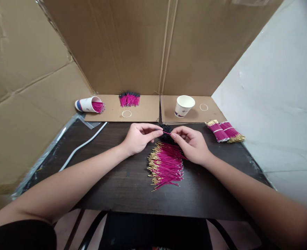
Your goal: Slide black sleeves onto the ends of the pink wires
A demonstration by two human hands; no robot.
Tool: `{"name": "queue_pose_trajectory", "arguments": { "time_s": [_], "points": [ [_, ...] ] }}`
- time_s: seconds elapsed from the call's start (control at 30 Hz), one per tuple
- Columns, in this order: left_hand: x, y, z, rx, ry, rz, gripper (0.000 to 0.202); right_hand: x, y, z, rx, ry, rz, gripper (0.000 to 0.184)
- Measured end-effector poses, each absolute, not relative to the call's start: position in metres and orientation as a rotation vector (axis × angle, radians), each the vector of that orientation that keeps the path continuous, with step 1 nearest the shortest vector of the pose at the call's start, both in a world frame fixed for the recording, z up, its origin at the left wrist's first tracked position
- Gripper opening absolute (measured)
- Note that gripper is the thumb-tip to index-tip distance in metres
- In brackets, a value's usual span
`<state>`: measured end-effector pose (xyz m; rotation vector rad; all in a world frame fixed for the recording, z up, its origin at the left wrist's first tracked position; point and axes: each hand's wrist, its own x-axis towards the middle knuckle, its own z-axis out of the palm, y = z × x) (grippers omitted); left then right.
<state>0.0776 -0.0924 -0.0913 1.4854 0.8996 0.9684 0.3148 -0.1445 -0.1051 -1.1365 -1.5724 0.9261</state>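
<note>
A short magenta wire (167, 132) runs between my two hands above the table. My left hand (140, 139) pinches its left end, where a dark tip shows at the fingers. On the other end, my right hand (191, 143) is closed with thumb and forefinger. Just behind my fingertips lies a heap of small black sleeves (165, 127), partly covered by the hands. Below the hands spreads a loose pile of magenta wires (167, 165), gold ends to the left and silvery ends to the right.
At the back left lie a tipped paper cup (85, 104) full of wires, black-ended wires (129, 99) and a rubber band (126, 114). An upright paper cup (184, 106), another band (203, 107) and banded wire bundles (225, 131) stand right. A white cable (82, 146) crosses the table's left side.
</note>
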Motion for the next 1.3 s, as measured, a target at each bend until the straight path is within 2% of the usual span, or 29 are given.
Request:
{"name": "queue_pose_trajectory", "arguments": {
  "time_s": [0.47,0.67,1.0,1.13,1.3],
  "points": [
    [0.077,-0.092,-0.090,1.494,0.895,0.972,0.031,0.315,-0.144,-0.104,-1.136,-1.571,0.937,0.036],
    [0.078,-0.094,-0.090,1.451,0.871,0.942,0.040,0.313,-0.146,-0.102,-1.120,-1.527,0.950,0.038],
    [0.081,-0.099,-0.085,1.452,0.758,0.933,0.034,0.308,-0.150,-0.098,-1.080,-1.558,1.080,0.041],
    [0.079,-0.097,-0.084,1.469,0.782,0.972,0.033,0.312,-0.150,-0.099,-1.101,-1.636,1.059,0.036],
    [0.064,-0.072,-0.090,1.523,1.029,1.066,0.030,0.327,-0.142,-0.097,-1.195,-1.825,0.870,0.025]
  ]
}}
